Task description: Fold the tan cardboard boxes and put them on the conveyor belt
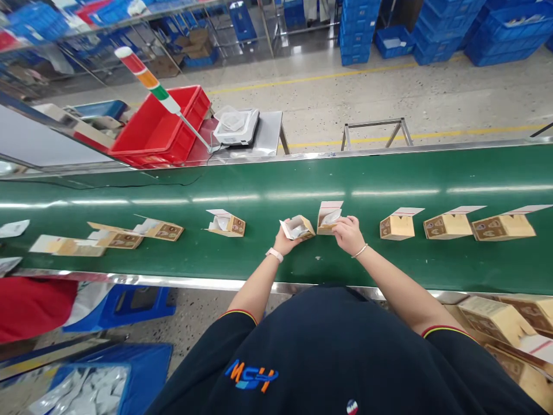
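Left hand (284, 242) and right hand (349, 235) at two neighbouring open cartons over the green belt (322, 268).

We see the left hand curled around the left carton (307, 232), white contents showing inside. The right hand's fingers are drawn together at the right carton (324, 229); whether they pinch its white packet (332, 217) or the carton wall, we cannot tell.

Likely factory: green conveyor belt (276, 173), stacked blue crates (358, 29).
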Demonstrator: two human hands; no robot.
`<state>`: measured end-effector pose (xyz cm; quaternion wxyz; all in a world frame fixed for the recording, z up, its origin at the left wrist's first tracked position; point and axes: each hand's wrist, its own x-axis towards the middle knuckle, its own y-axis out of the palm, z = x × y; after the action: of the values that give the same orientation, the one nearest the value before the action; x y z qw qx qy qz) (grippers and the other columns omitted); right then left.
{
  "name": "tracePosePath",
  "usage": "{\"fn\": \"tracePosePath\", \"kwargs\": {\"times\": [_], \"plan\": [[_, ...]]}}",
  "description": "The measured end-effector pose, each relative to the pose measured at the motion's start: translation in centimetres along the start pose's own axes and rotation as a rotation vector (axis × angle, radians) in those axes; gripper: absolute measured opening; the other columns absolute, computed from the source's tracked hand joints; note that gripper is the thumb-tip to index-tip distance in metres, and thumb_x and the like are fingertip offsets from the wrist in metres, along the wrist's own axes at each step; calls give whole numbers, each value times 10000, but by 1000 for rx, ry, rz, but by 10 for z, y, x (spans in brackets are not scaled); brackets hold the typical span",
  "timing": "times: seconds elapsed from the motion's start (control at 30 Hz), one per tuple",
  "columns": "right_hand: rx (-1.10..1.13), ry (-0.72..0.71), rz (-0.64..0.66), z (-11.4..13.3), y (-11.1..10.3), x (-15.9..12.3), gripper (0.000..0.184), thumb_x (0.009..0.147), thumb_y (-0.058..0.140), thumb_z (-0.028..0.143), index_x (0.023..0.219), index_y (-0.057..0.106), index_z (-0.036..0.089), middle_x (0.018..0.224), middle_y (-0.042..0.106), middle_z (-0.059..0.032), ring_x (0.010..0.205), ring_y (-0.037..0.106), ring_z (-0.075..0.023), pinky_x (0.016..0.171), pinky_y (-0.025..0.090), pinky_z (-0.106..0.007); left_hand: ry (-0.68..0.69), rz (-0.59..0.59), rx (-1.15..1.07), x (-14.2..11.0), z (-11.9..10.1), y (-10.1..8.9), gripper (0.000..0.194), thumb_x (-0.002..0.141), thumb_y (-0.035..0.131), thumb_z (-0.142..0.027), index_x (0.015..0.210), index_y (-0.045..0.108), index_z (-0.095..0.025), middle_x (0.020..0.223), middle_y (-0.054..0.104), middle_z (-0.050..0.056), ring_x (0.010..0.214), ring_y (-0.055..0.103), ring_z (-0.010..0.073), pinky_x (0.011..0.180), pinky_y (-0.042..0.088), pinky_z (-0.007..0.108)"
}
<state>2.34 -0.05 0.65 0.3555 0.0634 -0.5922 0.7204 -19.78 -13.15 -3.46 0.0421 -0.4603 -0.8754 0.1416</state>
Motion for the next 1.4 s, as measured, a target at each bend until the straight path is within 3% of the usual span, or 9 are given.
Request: {"fn": "tracePosePath", "kwargs": {"times": [0.13,0.2,0.3,0.4,0.5,0.6,0.97,1.13,1.4], "plan": [[55,-33,38,22,16,-17,219,872,448,108,883,626,234,913,688,-42,993,577,-205,961,339,-428,-22,-58,155,6,8,-38,1020,530,854,-226,1404,328,-222,1464,415,144,1354,416,318,1155,303,490],[75,17,-13,26,21,-32,253,867,495,178,1092,592,242,1077,652,-75,1124,536,-249,985,358,-463,32,-211,245,-6,12,-40,1083,545,856,-281,1441,254,-202,1509,320,185,1384,364,341,1158,291,500],[70,163,-168,24,23,-57,630,850,563,339,1418,321,214,1355,469,-154,1316,385,-332,1037,346,-549,254,-352,396,-38,19,-26,1016,622,808,-413,1431,258,-137,1454,358,238,1369,367,368,1136,303,534],[79,194,-177,16,23,-71,742,870,539,386,1487,167,204,1430,392,-173,1353,349,-337,1049,355,-557,484,-41,481,-57,19,-1,785,760,678,-464,1397,342,-151,1346,497,206,1302,461,335,1085,374,516],[115,179,-57,8,24,-69,665,878,521,415,1455,266,205,1393,467,-155,1339,386,-323,1039,372,-536,566,331,461,-46,3,27,681,842,577,-431,1423,339,-167,1404,474,194,1337,434,308,1077,381,493],[107,253,23,0,25,-59,609,847,546,463,1371,412,185,1375,503,-155,1322,407,-338,1010,384,-536,546,509,389,-18,-19,47,667,820,611,-392,1414,384,-191,1460,430,175,1400,351,301,1109,333,480],[139,204,121,-29,7,-61,206,814,625,356,970,719,260,1109,689,-55,1202,481,-314,1028,352,-528,521,647,349,28,-55,84,594,604,811,-397,1168,651,-303,1321,603,62,1293,399,369,1073,300,475],[256,180,-52,-31,5,-66,210,875,541,360,841,714,246,1083,691,-69,1126,545,-268,980,432,-506,512,666,445,23,-63,98,500,652,770,-375,1136,677,-294,1219,657,88,1185,437,385,1040,263,522],[240,477,-225,-29,6,-70,258,820,572,434,656,631,243,1008,703,-88,924,606,-268,893,482,-519,404,685,344,20,-66,118,277,694,757,-363,969,731,-337,1163,693,26,1100,499,305,1044,321,500]]}}
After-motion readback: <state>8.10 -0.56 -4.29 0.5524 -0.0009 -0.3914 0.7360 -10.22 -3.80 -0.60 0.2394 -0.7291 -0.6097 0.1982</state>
